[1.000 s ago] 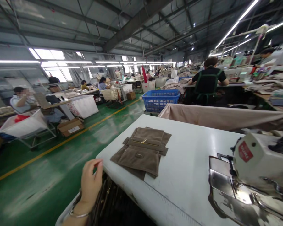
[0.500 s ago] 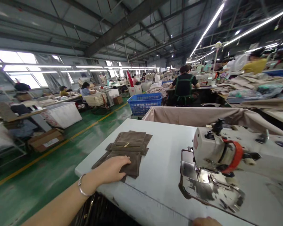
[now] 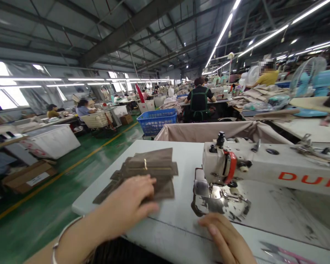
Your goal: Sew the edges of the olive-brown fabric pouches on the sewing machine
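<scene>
Brown fabric pieces [image 3: 154,157] lie in a loose stack on the left of the white sewing table, the top one carrying a zipper with a gold-coloured pull [image 3: 145,164]. My left hand [image 3: 134,194], bracelet at the wrist, is over the near part of the stack, slightly blurred, fingers stretched and thumb apart. Whether its fingertips press on the fabric I cannot tell. My right hand [image 3: 225,234] is just in front of the sewing machine's metal plate [image 3: 217,198], fingers loosely extended, with nothing visible in it. Near the right edge lie scissors [image 3: 280,253] with pinkish handles.
The white machine head [image 3: 217,161] with a red part stands right of the stack. Behind the table hangs a beige cloth-lined bin [image 3: 187,132], and beyond it is a blue basket [image 3: 156,121]. A person [image 3: 199,99] sits at another table further back.
My right hand has come up from the bottom edge towards the machine plate. The brown pieces have turned and shifted under my left hand. The view has swung right, showing scissors.
</scene>
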Demonstrator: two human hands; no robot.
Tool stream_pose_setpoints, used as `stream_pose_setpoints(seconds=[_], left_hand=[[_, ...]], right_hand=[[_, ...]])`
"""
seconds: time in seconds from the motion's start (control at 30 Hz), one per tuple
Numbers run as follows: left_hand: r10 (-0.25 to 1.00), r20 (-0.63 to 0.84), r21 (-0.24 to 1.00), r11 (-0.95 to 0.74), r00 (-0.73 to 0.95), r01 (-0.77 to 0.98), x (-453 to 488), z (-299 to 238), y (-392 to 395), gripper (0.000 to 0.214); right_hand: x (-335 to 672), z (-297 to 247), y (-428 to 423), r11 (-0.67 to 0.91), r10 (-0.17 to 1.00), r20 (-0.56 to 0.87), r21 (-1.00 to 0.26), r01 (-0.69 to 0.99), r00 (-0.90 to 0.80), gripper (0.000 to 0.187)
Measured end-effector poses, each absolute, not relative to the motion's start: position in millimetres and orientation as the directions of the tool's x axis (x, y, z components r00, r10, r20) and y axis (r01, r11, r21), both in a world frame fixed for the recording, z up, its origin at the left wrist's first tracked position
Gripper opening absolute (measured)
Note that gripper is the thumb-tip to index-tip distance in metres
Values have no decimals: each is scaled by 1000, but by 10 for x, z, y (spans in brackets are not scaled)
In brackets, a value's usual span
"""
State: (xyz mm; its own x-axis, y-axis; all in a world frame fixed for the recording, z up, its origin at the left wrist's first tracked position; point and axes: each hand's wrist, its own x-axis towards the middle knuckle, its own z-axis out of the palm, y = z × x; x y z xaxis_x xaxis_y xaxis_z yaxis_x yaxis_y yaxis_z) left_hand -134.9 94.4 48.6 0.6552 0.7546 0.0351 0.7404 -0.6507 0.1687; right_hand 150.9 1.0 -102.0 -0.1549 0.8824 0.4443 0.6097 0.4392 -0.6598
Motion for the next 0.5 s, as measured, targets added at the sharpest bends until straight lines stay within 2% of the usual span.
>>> stream_pose_setpoints(seconds=[0.03,0.07,0.17,0.27,0.33,0.4,0.5], left_hand=[[697,-81,231,-682,712,694,-1197,407,792,33],[668,-137,292,-678,731,674,-1059,287,673,33],[729,-31,367,-628,683,686,-742,-194,577,24],[741,53,413,-627,670,661,-535,-559,777,50],[756,72,426,-612,650,666,-432,-649,928,58],[769,78,438,-599,635,671,-353,-645,1009,48],[751,64,486,-599,658,636,-295,-556,976,16]], right_hand=[[1487,-1001,13,381,910,397,-685,621,-121,30],[1459,-996,14,325,933,345,-697,639,-99,30],[1370,-1043,1,210,969,238,-672,710,-62,20],[1335,-1092,-27,162,978,209,-679,716,-23,30],[1347,-1108,-45,131,983,182,-706,695,-1,28],[1374,-1129,-58,99,987,160,-720,686,25,28],[1429,-1160,-77,84,980,183,-722,687,73,30]])
